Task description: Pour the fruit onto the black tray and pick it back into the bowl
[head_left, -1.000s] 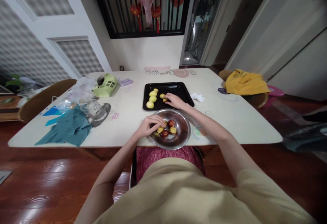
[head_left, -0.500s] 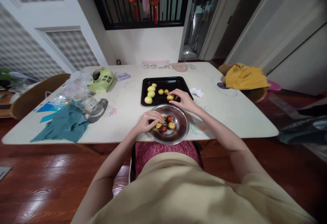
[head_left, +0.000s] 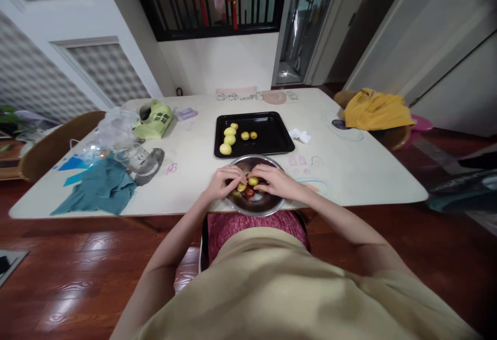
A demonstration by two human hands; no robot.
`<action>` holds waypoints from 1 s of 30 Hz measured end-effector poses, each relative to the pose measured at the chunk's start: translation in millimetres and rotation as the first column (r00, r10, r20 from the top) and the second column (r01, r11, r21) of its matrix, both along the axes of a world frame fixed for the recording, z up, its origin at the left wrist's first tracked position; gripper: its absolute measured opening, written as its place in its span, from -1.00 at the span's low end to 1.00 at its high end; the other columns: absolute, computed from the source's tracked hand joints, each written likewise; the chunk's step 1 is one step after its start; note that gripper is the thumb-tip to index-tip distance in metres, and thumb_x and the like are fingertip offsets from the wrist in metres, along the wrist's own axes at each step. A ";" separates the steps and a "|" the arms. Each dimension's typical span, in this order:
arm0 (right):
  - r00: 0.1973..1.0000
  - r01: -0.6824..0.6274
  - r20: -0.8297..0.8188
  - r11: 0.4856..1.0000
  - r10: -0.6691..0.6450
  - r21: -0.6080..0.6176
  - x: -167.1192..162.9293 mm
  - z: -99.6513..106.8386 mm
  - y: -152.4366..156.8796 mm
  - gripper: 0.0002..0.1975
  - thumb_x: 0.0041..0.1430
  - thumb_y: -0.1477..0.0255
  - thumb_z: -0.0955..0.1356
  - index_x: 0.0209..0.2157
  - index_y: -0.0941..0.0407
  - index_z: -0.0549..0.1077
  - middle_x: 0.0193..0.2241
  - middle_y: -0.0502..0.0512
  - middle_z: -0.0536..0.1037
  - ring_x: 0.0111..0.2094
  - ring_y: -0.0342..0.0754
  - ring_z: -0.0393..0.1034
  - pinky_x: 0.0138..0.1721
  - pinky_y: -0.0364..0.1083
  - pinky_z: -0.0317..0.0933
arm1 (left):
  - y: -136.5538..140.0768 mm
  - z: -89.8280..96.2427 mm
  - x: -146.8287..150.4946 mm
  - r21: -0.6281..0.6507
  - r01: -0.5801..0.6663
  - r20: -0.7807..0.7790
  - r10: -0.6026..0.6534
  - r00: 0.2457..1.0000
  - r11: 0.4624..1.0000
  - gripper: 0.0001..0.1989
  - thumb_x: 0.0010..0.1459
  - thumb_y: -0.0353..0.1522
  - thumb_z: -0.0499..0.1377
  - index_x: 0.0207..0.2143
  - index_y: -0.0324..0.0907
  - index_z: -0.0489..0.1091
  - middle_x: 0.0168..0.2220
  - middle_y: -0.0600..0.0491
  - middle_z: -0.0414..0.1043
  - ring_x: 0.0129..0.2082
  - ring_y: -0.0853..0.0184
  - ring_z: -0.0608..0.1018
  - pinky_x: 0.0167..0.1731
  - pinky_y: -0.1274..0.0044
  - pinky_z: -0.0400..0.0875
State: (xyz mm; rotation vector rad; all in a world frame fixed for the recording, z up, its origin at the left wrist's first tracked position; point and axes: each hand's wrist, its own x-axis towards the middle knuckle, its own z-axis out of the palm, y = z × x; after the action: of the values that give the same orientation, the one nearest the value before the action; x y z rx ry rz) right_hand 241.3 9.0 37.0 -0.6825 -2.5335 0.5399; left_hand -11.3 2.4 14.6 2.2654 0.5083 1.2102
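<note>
A steel bowl (head_left: pixel 278 203) at the table's front edge holds several small yellow-green and red-brown fruits that look like jujubes. My right hand (head_left: pixel 276 180) reaches in from the right, with thumb and fingers closed around a yellow-green jujube (head_left: pixel 253 180). From the left, my left hand (head_left: pixel 224 181) dips over the rim, its fingers bent together above the fruit; what they grip is hidden. Below its fingertips sits another yellow jujube (head_left: pixel 241 187), and a red jujube (head_left: pixel 249 193) lies between the hands. Beyond the bowl, a black tray (head_left: pixel 272 135) carries several yellow-green fruits (head_left: pixel 230 139) on its left half.
A crumpled white tissue (head_left: pixel 300 135) lies right of the tray. Over on the left are a green bag (head_left: pixel 156 119), clear plastic bags (head_left: pixel 116 128), a transparent container (head_left: pixel 140 164) and a teal cloth (head_left: pixel 99 187). Yellow cloth (head_left: pixel 376 111) drapes over a chair at the right.
My right hand has come from the tray's front right down into the bowl, bringing a jujube with it. My left hand stays at the bowl, its fingers drawn more together.
</note>
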 end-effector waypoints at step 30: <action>0.951 0.309 -0.086 0.922 -0.297 0.235 8.6 8.3 104.9 -0.75 0.40 0.49 0.35 0.01 0.10 0.62 -0.04 0.22 0.64 0.03 0.16 0.52 0.13 0.15 0.44 | 1.0 -2.0 -0.1 0.003 -0.001 0.005 0.001 1.000 1.000 -0.59 0.51 -0.27 0.11 -0.36 -0.20 0.62 -0.37 -0.07 0.67 -0.29 0.24 0.66 -0.14 0.36 0.49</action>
State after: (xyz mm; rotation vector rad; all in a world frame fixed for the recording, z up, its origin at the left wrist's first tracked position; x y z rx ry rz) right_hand 249.9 113.9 45.3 -0.9312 -2.3327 0.1293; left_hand -11.5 3.4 12.6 2.2646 0.5059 1.2176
